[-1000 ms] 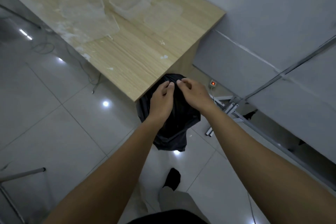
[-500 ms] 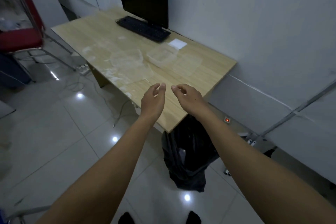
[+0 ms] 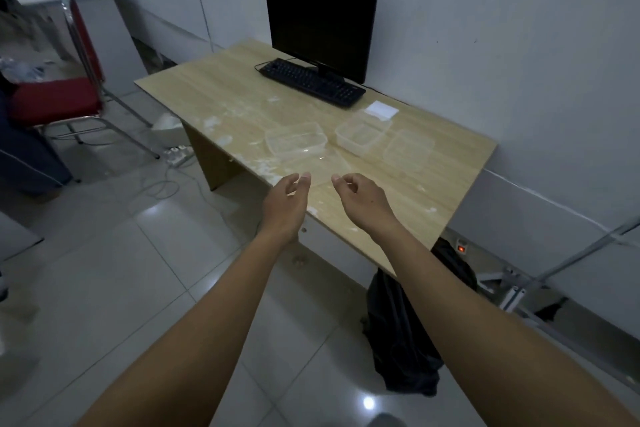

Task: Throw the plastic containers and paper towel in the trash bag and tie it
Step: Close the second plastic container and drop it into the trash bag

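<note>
Two clear plastic containers stand on the wooden desk (image 3: 221,94): one (image 3: 295,141) near the middle, another (image 3: 362,132) to its right. Two clear lids lie flat, one (image 3: 408,150) at the right and one (image 3: 323,168) just beyond my fingers. A white paper towel (image 3: 381,110) lies by the keyboard. The black trash bag (image 3: 401,333) stands on the floor under the desk's near corner, partly hidden by my right forearm. My left hand (image 3: 285,204) and my right hand (image 3: 360,199) hover over the desk's front edge, fingers loosely curled, holding nothing.
A black monitor (image 3: 320,21) and keyboard (image 3: 311,81) sit at the desk's back by the wall. A red chair (image 3: 59,97) stands to the left. A power strip (image 3: 178,154) and cables lie on the tiled floor. Metal bars (image 3: 519,288) lean at the right.
My hands have let go of the trash bag and risen from it to the desk's front edge. The view has lifted from the bag to the desk.
</note>
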